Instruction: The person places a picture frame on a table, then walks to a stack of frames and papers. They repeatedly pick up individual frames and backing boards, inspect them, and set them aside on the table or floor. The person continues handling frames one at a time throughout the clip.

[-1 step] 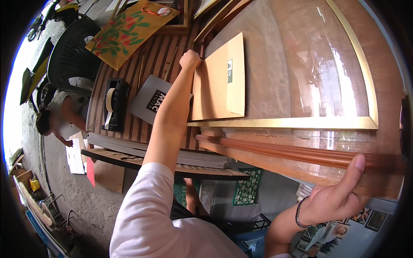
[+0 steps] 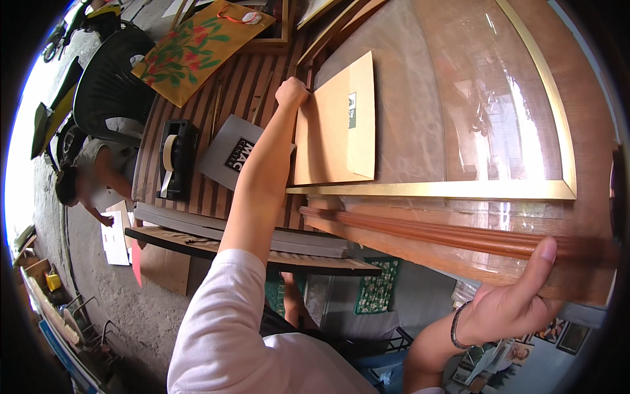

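Note:
My left hand (image 2: 293, 94) is closed in a fist at the left edge of a tan paper envelope (image 2: 328, 138); what its fingers hold, if anything, is hidden. The envelope lies over one side of a large gold frame (image 2: 433, 190) with a clear, glossy sheet inside. At the lower right, my right hand (image 2: 515, 305) grips a long reddish-brown wooden moulding strip (image 2: 420, 231), thumb on top and the other fingers mostly out of sight. That strip runs alongside the gold frame's near bar, and its right end is blurred.
A black tape dispenser (image 2: 178, 159) and a grey box (image 2: 226, 150) rest on the slatted table (image 2: 147, 177). Beyond lies a flowered gold paper bag (image 2: 197, 49). Grey-edged boards (image 2: 315, 241) line the near edge. Left are a dark plastic chair (image 2: 108, 85) and another person (image 2: 98, 171).

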`<action>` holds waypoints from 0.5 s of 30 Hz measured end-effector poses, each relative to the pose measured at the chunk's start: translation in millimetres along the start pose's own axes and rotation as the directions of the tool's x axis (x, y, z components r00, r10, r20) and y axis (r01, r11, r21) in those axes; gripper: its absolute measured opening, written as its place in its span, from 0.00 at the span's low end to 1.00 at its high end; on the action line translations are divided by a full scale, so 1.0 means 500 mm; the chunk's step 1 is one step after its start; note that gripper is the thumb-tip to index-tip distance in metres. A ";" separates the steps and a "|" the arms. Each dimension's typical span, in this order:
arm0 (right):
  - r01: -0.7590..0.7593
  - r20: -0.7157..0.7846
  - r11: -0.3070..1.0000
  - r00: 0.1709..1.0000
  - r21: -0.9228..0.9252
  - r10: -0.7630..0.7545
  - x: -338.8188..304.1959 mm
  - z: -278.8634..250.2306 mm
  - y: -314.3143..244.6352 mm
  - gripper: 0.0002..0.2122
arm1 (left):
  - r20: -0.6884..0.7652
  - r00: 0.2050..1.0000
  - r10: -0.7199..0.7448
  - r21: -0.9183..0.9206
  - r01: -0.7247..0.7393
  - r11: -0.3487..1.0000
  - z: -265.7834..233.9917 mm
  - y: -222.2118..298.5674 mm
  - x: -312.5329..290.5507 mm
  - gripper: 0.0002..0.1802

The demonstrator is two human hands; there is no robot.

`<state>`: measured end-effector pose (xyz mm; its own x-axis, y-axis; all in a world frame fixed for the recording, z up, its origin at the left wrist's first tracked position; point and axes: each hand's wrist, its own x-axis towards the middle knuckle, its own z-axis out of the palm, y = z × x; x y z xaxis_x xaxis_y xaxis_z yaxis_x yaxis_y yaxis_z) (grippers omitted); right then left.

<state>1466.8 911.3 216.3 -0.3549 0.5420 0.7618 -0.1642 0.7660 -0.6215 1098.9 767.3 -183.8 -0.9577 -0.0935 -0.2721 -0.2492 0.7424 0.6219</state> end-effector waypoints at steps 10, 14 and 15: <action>-0.085 -0.099 0.992 0.992 -0.088 0.076 -0.012 -0.010 -0.005 0.22 | -0.238 0.947 0.217 -0.223 -0.270 0.937 -0.001 -0.032 -0.050 0.29; -0.077 -0.168 0.996 0.983 -0.035 0.070 -0.007 -0.003 0.016 0.20 | -0.153 0.988 -0.012 -0.208 -0.020 0.978 0.028 -0.040 -0.134 0.53; -0.047 -0.130 0.999 0.991 -0.024 0.043 -0.007 -0.005 0.021 0.19 | -0.144 0.990 -0.014 -0.194 -0.014 0.981 0.034 -0.034 -0.147 0.56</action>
<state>1468.4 918.4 207.5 -0.2388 0.6150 0.7515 -0.1251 0.7479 -0.6519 1176.2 772.6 -187.0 -0.9648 -0.1984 -0.1726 -0.2589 0.6008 0.7563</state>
